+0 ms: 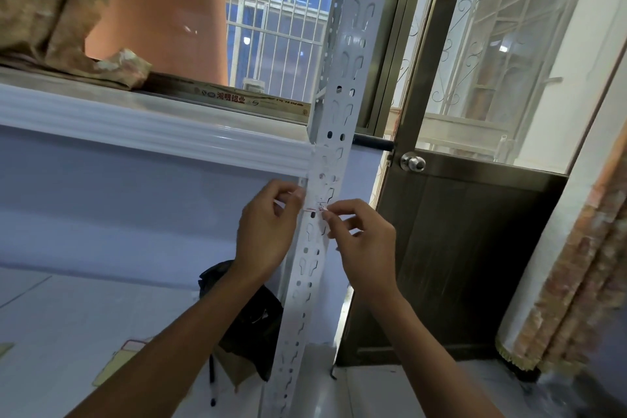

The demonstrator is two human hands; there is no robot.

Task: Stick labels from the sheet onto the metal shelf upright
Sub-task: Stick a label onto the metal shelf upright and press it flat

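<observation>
Barred window behind; mid-frame, small red-edged white label (314,209) lies across white perforated metal shelf upright (334,132).
Left hand (264,231) and right hand (363,248) pinch its ends; next, smooth it flat.

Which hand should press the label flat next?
Probably the right hand: it pinches the red-edged white label on the front of the white perforated metal upright; the left hand grips the label's end.
</observation>
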